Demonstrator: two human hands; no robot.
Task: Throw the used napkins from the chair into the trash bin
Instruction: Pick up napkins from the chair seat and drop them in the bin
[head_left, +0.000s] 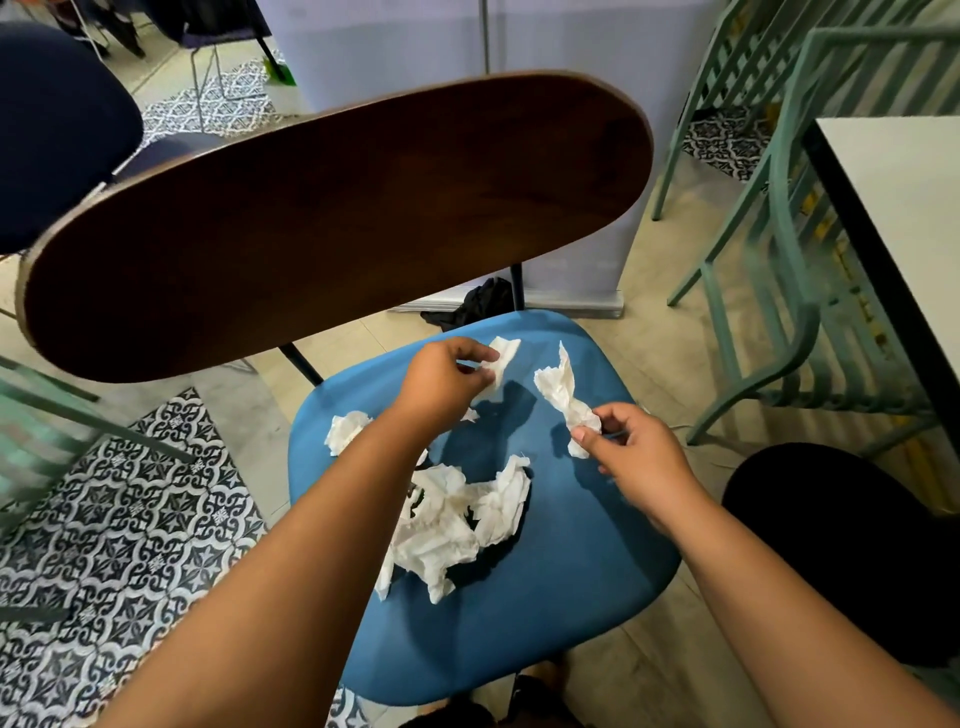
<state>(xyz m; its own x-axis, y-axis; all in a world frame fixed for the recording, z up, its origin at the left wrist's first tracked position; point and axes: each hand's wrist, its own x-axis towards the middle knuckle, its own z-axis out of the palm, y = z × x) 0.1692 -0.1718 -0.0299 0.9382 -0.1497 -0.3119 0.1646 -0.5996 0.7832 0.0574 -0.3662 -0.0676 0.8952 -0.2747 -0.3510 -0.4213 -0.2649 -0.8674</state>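
A chair with a blue seat (545, 597) and a dark wooden backrest (337, 223) stands in front of me. Crumpled white napkins lie on the seat: a large pile (457, 525) in the middle and a small one (345, 431) at the left. My left hand (441, 384) pinches a small napkin (503, 358) near the seat's back edge. My right hand (639, 457) grips the lower end of a twisted napkin (563, 395), which is lifted off the seat. No trash bin is in view.
A green metal chair (789, 291) and a white table (914, 218) stand at the right. A dark blue chair (57, 130) is at the upper left. A black round object (841, 551) sits at the lower right. Black fabric (478, 306) lies on the floor behind the seat.
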